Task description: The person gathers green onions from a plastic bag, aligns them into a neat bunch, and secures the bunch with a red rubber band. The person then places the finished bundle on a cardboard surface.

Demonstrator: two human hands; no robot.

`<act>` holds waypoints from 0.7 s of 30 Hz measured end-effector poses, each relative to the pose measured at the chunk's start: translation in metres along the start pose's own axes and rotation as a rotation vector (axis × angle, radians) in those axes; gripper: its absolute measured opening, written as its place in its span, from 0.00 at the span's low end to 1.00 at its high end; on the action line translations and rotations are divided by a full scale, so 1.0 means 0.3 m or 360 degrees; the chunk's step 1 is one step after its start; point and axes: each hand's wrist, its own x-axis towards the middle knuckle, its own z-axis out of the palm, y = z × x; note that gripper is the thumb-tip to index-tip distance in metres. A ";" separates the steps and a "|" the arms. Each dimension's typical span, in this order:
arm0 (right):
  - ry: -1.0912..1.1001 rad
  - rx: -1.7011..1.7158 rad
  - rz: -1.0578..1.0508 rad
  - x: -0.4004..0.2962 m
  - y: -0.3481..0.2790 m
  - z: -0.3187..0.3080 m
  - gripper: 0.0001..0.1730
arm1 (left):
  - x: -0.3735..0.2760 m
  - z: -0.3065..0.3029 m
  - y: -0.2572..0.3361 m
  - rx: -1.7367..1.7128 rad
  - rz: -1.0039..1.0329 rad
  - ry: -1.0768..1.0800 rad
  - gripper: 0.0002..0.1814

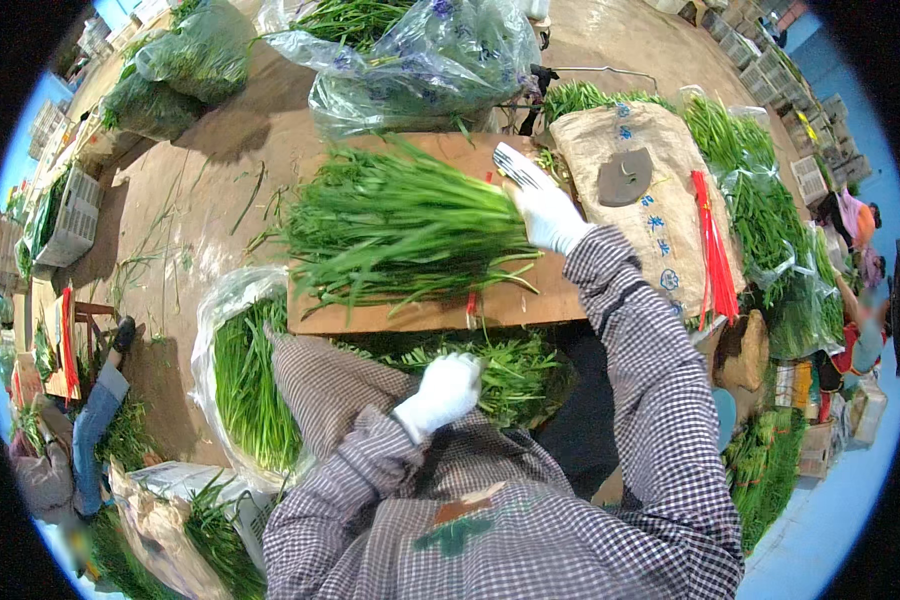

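Observation:
A large bunch of long green leafy stalks (412,225) lies across a brown board (435,321), leaves to the left. My right hand (551,214), in a white glove, grips its stem ends at the board's right side. A white part with dark stripes (521,166) shows at that hand's upper edge; whether it is glove or a held item I cannot tell. My left hand (446,390), also gloved in white, is curled closed above my lap, apart from the bunch, with nothing visible in it. Below the board's near edge are loose leafy greens (521,375).
Right of the board, a beige printed sack (600,150) bears a dark flat piece (625,178) and red ties (709,255). An open plastic bag of greens (255,382) stands at left. Bagged greens (420,82) lie beyond the board. People (859,217) are at far right; another person's leg (97,435) shows at left.

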 end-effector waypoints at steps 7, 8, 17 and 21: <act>-0.0434 0.0277 0.0333 -0.034 -0.010 0.071 0.30 | 0.316 -0.515 -0.029 0.0414 0.0234 0.0946 0.24; -0.0438 0.0314 0.0308 -0.025 -0.005 0.081 0.30 | 0.391 -0.542 -0.021 0.0494 0.0304 0.0782 0.36; 0.0083 -0.0182 0.1069 -0.235 -0.135 -0.075 0.21 | 0.646 -0.342 -0.181 0.0964 0.0068 -0.0044 0.59; -0.0636 0.0623 0.1391 -0.240 -0.430 0.016 0.24 | 0.652 -0.344 -0.169 0.0916 0.0014 -0.0074 0.61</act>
